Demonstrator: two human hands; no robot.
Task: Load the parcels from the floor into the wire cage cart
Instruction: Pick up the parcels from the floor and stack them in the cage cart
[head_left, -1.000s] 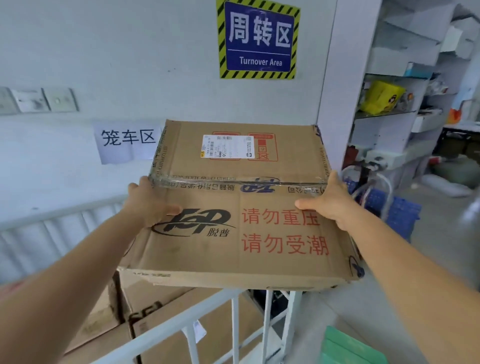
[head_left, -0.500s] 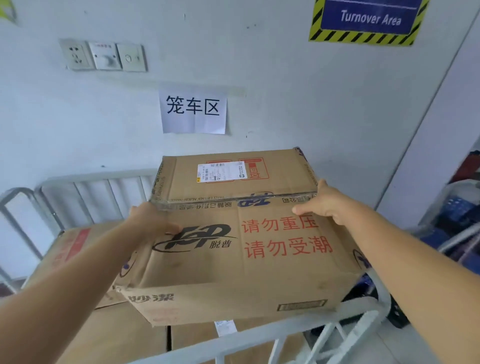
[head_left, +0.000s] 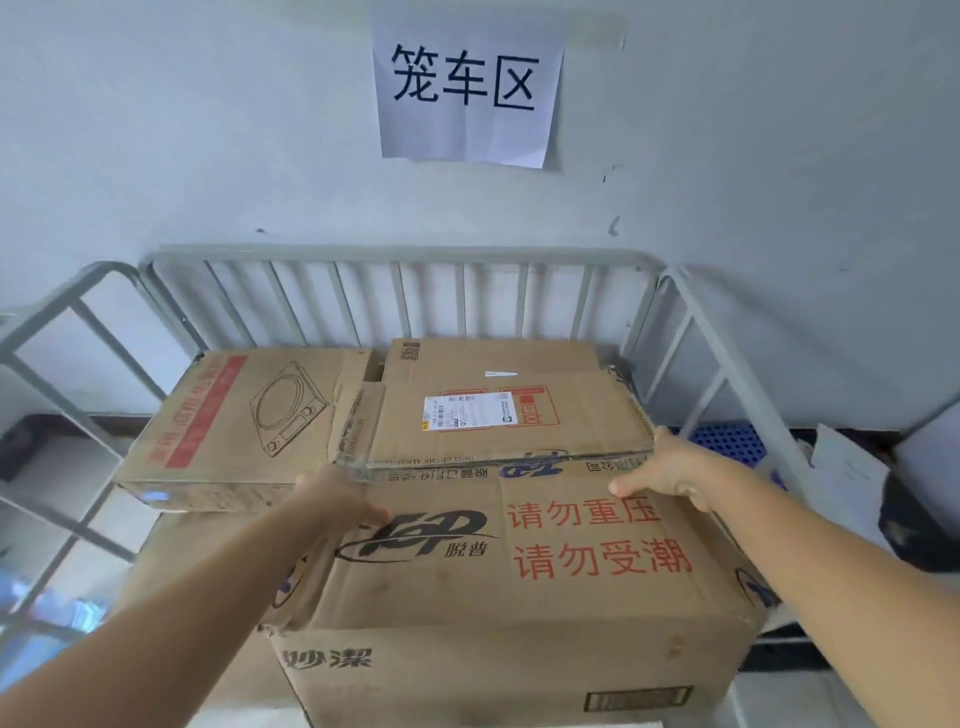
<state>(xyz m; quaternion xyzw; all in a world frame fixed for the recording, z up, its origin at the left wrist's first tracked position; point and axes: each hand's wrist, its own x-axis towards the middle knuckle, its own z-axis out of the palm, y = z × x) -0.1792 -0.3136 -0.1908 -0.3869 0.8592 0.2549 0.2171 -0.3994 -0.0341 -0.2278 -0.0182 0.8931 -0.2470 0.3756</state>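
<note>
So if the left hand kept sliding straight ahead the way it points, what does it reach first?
Probably the box with the stove drawing just beyond the left hand, though depth is hard to judge.

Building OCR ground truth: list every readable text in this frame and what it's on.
"笼车区": paper sign on the wall.
"请勿重压" and "请勿受潮", red: top of the held box.
"脱普": logo on that top.
"妙潔": its near side.
Shipping label: too small.
Red print on the box with the cooktop drawing: blurred.
</note>
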